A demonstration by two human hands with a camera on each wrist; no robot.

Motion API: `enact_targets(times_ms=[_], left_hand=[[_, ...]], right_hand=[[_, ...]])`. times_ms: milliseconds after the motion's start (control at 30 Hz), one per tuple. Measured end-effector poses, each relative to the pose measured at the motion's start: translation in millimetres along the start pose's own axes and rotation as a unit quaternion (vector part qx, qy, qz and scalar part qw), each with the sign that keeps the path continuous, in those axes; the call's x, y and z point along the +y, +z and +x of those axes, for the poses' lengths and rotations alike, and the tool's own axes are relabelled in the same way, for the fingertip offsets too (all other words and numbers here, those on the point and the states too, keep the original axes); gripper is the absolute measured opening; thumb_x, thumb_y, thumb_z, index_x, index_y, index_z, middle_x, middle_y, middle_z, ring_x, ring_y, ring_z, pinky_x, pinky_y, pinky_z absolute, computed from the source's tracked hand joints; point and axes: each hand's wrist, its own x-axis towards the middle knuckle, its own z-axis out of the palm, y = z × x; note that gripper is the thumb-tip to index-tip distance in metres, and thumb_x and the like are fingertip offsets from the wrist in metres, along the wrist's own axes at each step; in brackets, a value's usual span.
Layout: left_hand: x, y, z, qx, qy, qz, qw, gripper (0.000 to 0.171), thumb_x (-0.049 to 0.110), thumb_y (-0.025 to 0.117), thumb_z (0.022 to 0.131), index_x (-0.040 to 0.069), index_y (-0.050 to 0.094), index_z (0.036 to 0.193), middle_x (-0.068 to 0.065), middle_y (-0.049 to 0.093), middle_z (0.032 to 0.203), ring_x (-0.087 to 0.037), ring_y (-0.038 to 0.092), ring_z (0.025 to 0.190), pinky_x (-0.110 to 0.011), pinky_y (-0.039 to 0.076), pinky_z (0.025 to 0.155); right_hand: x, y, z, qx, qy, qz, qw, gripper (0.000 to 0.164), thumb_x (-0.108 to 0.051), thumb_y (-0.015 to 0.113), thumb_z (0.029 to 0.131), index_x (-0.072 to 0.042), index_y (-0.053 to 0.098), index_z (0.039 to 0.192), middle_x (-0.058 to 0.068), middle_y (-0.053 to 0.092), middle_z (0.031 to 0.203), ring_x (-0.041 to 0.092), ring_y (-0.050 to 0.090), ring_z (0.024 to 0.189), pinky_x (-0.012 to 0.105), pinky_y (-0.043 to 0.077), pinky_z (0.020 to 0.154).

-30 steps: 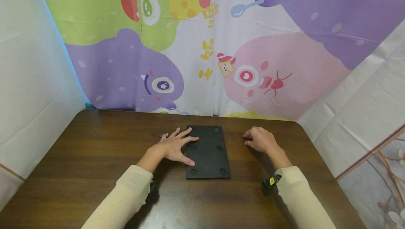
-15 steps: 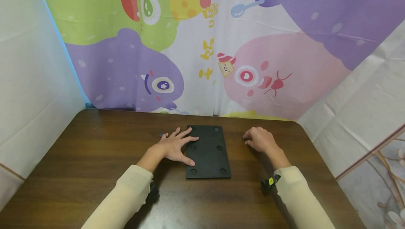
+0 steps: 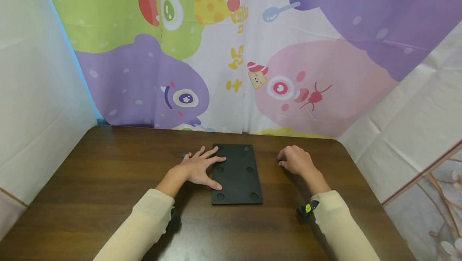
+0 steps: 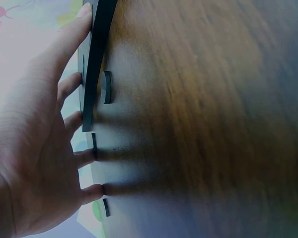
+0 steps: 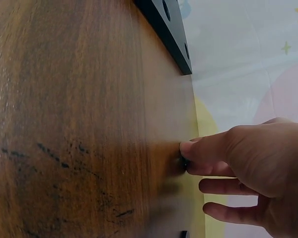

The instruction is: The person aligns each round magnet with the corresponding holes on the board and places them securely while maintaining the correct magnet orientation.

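A black rectangular board (image 3: 236, 177) with several shallow round recesses lies on the table. My left hand (image 3: 200, 168) is spread wide, its thumb and nearer fingers resting on the board's left side and the other fingertips reaching past it to the tabletop. Small dark discs lie under and beside that hand; the left wrist view shows one disc (image 4: 107, 87) close by the board's edge. To the right of the board, my right hand (image 3: 296, 160) pinches a small dark disc (image 5: 183, 156) at the table surface between thumb and index finger, its other fingers loosely bent.
The brown wooden table (image 3: 108, 197) runs back to a cartoon-print curtain (image 3: 223, 104), with pale cloth on both sides. Another dark piece (image 5: 184, 234) shows at the bottom of the right wrist view. A black wrist camera (image 3: 306, 209) sits at the right cuff.
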Motion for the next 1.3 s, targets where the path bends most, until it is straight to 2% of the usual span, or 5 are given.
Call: enact_targets(times_ms=[233,533,800,1300], left_hand=[[-1.1,2.4,0.7,0.008,0.002,-0.003,1.0,0.106,0.071,0.088,0.084,0.041,0.041,0.174,0.002,0.007,0.194,-0.047,0.0,0.18,-0.084,0.009,0.136],[-3.0,2.3,2.1,0.003,0.004,-0.005,1.0,0.107,0.071,0.088,0.085,0.04,0.04,0.175,0.001,0.005,0.194,-0.046,-0.002,0.18,-0.084,0.007,0.137],[8.0,-5.7,-8.7,0.008,0.01,0.005,0.9999,0.104,0.069,0.087,0.088,0.037,0.041,0.175,-0.004,0.009,0.194,-0.051,0.005,0.179,-0.085,0.013,0.135],[8.0,-6.1,-8.7,0.008,0.006,0.007,0.9999,0.103,0.068,0.087,0.089,0.037,0.041,0.175,-0.004,0.009,0.194,-0.05,0.005,0.179,-0.084,0.013,0.136]], right_hand=[[-0.6,0.7,0.6,-0.003,0.009,0.006,1.0,0.017,-0.017,0.087,0.097,-0.011,0.087,0.113,0.009,0.085,0.114,0.039,0.078,0.115,0.061,0.065,0.091],[-0.6,3.0,0.1,0.0,0.013,0.019,1.0,0.017,-0.014,0.085,0.096,-0.011,0.087,0.113,0.008,0.084,0.111,0.033,0.079,0.107,0.058,0.065,0.09],[-1.9,4.0,-0.1,0.007,0.01,0.028,1.0,0.018,-0.013,0.084,0.096,-0.012,0.087,0.113,0.008,0.084,0.112,0.032,0.079,0.107,0.058,0.065,0.09],[-3.7,-4.7,3.2,0.024,0.002,0.024,0.999,0.018,-0.016,0.085,0.096,-0.013,0.087,0.114,0.009,0.084,0.115,0.033,0.078,0.11,0.058,0.065,0.091]])
